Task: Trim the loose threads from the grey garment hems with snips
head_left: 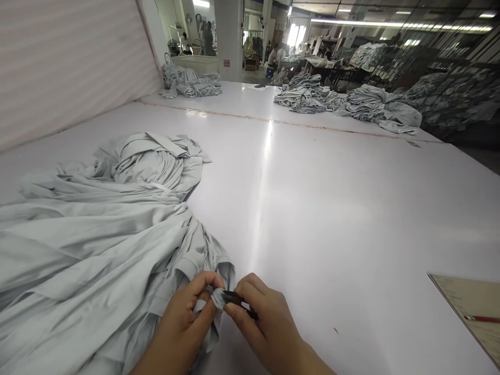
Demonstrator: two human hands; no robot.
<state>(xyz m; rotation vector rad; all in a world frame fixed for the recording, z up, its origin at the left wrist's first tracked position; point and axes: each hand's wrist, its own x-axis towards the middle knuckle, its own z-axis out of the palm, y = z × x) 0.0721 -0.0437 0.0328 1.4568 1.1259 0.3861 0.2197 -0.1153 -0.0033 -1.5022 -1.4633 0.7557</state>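
At the bottom centre, my left hand (187,317) pinches a bunched edge of a light grey garment (167,245) between thumb and fingers. My right hand (265,317), just beside it, is closed around small black thread snips (234,298). The blade tips touch the pinched cloth; exactly what lies between them is too small to make out. The rest of the garment spreads in loose folds to the left, running up against a heap of the same grey cloth (152,161).
On the white table (332,208), grey garment piles (308,94) lie along the far side, with another pile (191,83) at the far left. A beige board (472,302) with a red pen (484,319) sits at the right edge. People are far behind.
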